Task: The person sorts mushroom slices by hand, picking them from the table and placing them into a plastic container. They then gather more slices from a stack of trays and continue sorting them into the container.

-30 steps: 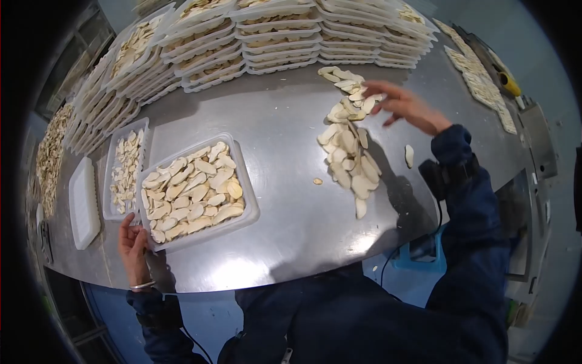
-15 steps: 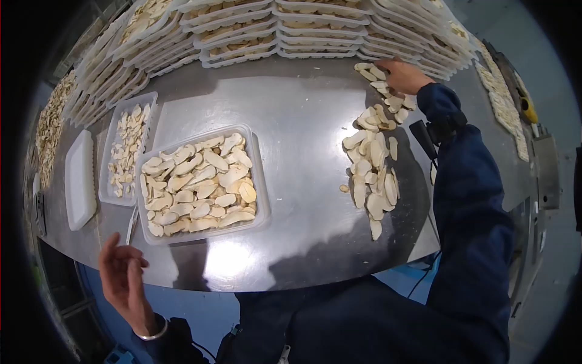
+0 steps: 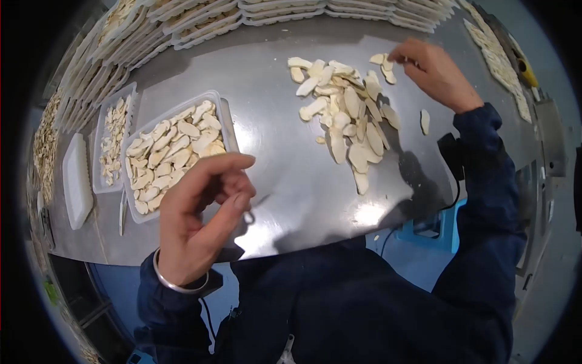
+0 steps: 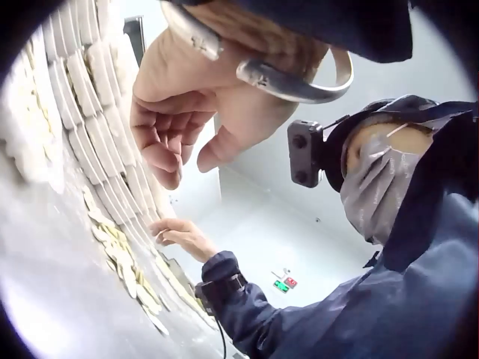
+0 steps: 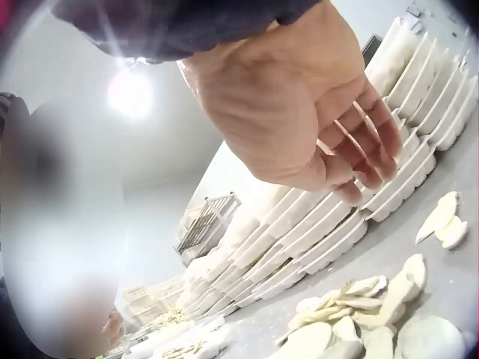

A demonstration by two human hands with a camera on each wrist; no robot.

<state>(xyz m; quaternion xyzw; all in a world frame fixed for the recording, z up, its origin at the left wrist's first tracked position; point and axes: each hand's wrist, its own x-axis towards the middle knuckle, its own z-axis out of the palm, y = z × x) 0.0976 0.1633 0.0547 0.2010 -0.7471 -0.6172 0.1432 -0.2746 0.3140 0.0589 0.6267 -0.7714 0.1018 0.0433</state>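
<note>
My left hand (image 3: pixel 197 212) hangs in the air over the near right part of a clear plastic tray (image 3: pixel 229 134) full of pale mushroom slices (image 3: pixel 173 136). Its fingers are loosely bent with nothing between them, as the left wrist view also shows. Across the steel table, my right hand (image 3: pixel 433 70) has its fingertips right at a few separate slices (image 3: pixel 387 68). In the right wrist view that hand's fingers are relaxed and slightly bent, and its palm holds nothing. A loose pile of slices (image 3: pixel 348 115) lies left of it, and a single slice (image 3: pixel 425 122) lies nearer my sleeve.
Stacked trays (image 3: pixel 203 30) line the back and left of the table. A smaller tray of slices (image 3: pixel 128 121) and a white tray standing on edge (image 3: pixel 77 182) are at the left. A slim white tool (image 3: pixel 122 212) lies beside the full tray. A blue stool (image 3: pixel 445 227) stands below.
My left hand has left the tray's corner and come right, in front of the tray. The right hand has reached the far slices, and the far part of the pile has shifted left, more bunched.
</note>
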